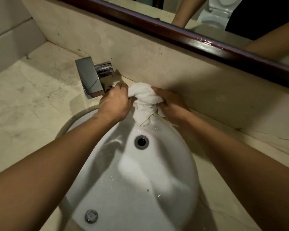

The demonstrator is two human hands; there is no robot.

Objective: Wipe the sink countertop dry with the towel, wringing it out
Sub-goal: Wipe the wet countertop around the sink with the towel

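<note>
Both forearms reach over the white sink (182,172) to its far rim, where the towel (144,99) is bunched between the 2 hands, its twisted length running left to right. Left hand (114,104) and right hand (172,105) each curl fingers round an end. Just left stands the chrome faucet (92,77); the marble surface (23,105) lies beyond.

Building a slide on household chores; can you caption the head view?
Both hands, left hand and right hand, wring a white towel over the sink.
</note>
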